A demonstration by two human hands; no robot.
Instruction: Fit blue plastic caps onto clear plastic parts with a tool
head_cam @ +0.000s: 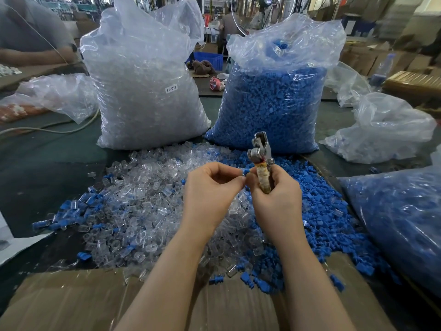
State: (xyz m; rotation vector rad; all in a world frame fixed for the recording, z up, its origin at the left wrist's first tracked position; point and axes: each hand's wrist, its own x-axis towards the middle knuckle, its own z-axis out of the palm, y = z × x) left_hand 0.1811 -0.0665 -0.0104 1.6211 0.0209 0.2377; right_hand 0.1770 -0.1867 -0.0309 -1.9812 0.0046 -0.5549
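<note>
While the right hand is curled around the tool, the left hand pinches a blue cap beside it, over the desk pile. I'd seat the cap square before squeezing, otherwise it'll probably go on crooked.

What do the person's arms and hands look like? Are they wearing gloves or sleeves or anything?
No gloves and no sleeves. Both forearms are bare right down to the bottom edge of the picture. The left hand and the right hand are bare too. I can see no rings, no watch and no bracelets, and no tape or plasters. The fingernails that show look short and plain.
</note>
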